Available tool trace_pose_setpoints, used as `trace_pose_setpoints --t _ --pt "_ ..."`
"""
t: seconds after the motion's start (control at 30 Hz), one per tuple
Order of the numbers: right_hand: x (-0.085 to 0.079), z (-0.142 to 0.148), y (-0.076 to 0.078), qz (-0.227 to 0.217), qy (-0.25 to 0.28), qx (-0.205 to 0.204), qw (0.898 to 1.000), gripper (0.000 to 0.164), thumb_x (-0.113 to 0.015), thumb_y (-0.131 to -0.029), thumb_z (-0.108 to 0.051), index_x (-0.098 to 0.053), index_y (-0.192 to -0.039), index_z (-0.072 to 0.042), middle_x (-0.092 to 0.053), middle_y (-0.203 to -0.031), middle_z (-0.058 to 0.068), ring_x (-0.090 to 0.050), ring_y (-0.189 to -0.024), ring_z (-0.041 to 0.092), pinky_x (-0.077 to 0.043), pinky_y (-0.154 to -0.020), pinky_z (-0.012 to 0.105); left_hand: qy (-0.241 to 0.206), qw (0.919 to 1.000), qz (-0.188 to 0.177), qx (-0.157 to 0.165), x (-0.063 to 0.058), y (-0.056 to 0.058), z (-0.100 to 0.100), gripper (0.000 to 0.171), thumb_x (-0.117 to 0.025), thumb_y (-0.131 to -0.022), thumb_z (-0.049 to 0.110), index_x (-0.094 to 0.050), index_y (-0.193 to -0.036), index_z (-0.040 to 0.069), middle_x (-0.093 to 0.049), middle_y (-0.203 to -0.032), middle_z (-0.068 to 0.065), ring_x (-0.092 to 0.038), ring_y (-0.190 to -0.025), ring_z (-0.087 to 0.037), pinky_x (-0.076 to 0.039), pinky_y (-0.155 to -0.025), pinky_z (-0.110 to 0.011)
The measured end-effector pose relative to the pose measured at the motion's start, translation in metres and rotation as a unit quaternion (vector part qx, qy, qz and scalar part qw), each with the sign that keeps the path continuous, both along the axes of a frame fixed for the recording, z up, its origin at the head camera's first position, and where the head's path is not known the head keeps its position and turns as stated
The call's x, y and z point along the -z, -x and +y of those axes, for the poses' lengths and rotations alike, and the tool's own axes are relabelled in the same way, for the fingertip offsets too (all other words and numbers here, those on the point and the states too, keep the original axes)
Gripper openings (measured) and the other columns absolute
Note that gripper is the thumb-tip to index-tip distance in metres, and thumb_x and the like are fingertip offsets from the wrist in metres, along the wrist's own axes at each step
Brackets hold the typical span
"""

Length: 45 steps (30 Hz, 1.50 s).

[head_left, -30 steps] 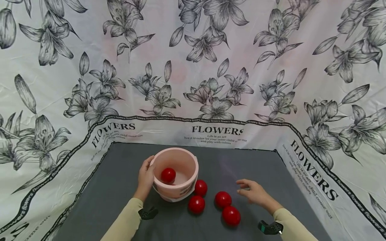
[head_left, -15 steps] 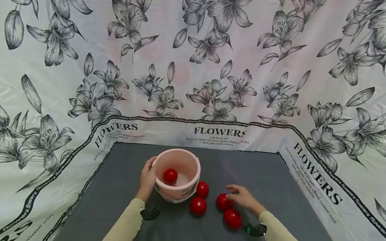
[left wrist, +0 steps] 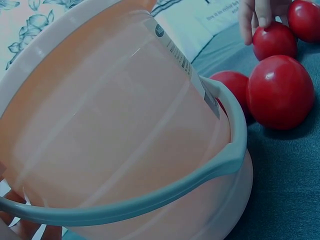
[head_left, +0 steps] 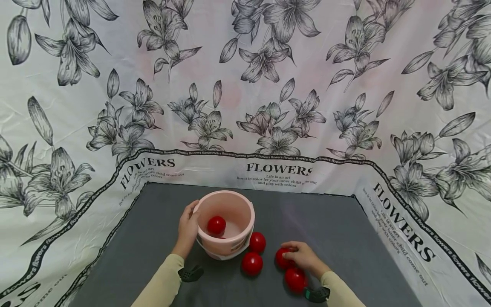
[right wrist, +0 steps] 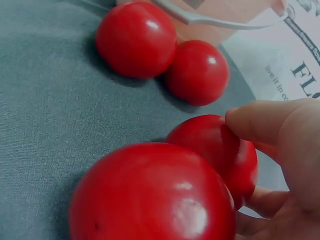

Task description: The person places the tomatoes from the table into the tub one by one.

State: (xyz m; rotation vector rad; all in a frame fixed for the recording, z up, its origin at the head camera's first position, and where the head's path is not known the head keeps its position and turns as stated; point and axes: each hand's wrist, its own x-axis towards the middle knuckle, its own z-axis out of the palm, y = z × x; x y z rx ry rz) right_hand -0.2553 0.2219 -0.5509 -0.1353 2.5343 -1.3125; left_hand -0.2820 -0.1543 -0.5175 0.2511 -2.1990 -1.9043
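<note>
My left hand (head_left: pixel 186 228) grips the left side of a pink bucket (head_left: pixel 220 246) at its rim. The bucket tilts toward me, and its pale handle (left wrist: pixel 165 197) hangs down across the near side. Inside lies a red tomato (head_left: pixel 216 225), with a sliver of more red below it. On the right, my right hand (head_left: pixel 304 256) holds a glossy red tomato (right wrist: pixel 212 142) between thumb and fingers, low at the table. Another tomato (head_left: pixel 295 279) lies right against it on the near side, under the wrist.
Between the bucket and my right hand, two tomatoes lie close together, a farther tomato (head_left: pixel 257 242) beside the bucket and a nearer tomato (head_left: pixel 252 264). The dark grey table (head_left: pixel 314 213) is bordered by a white flower-printed cloth (head_left: pixel 280 175) at the back and sides.
My right hand has moved left and down from beside the tomatoes and now has its thumb and fingers around one. The left hand and bucket stay put.
</note>
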Motion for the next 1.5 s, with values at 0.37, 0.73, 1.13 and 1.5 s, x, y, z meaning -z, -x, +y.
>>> trace_pose_setpoints --t 0.37,0.73,1.13,1.5 --pt "-0.004 -0.007 0.002 -0.007 0.003 -0.025 1.0 0.037 -0.069 -0.09 -0.009 -0.069 -0.126 0.001 -0.068 -0.129 0.021 -0.061 -0.101 0.024 -0.053 -0.081 0.034 0.002 0.9999 0.009 0.007 0.003 0.0 0.0 0.046 -0.042 -0.109 0.022 -0.042 -0.154 0.011 -0.039 -0.163 -0.015 -0.036 -0.151 -0.037 -0.033 -0.122 -0.056" --pt "-0.003 -0.017 0.005 -0.003 0.006 0.002 1.0 0.033 -0.068 -0.09 -0.007 -0.072 -0.122 0.001 -0.071 -0.125 0.018 -0.065 -0.111 0.028 -0.057 -0.093 0.045 0.002 1.0 0.006 0.007 0.003 -0.001 0.0 0.046 -0.041 -0.109 0.02 -0.041 -0.154 0.01 -0.038 -0.163 -0.016 -0.036 -0.151 -0.038 -0.032 -0.122 -0.057" --pt "-0.027 -0.033 0.015 0.019 0.049 0.046 0.998 0.033 -0.068 -0.091 -0.007 -0.071 -0.123 0.0 -0.07 -0.119 0.02 -0.064 -0.096 0.024 -0.065 -0.072 0.045 -0.004 0.9999 0.013 0.003 0.002 -0.001 0.001 0.044 -0.042 -0.109 0.019 -0.043 -0.153 0.01 -0.04 -0.161 -0.016 -0.037 -0.15 -0.038 -0.033 -0.122 -0.057" --pt "-0.076 -0.04 0.036 0.024 0.071 0.048 0.996 0.033 -0.068 -0.093 -0.012 -0.071 -0.126 -0.006 -0.069 -0.122 0.019 -0.068 -0.092 0.024 -0.065 -0.071 0.047 0.0 0.9999 0.012 0.007 0.001 -0.001 0.0 0.045 -0.042 -0.109 0.021 -0.042 -0.153 0.011 -0.039 -0.162 -0.015 -0.037 -0.15 -0.037 -0.033 -0.122 -0.056"
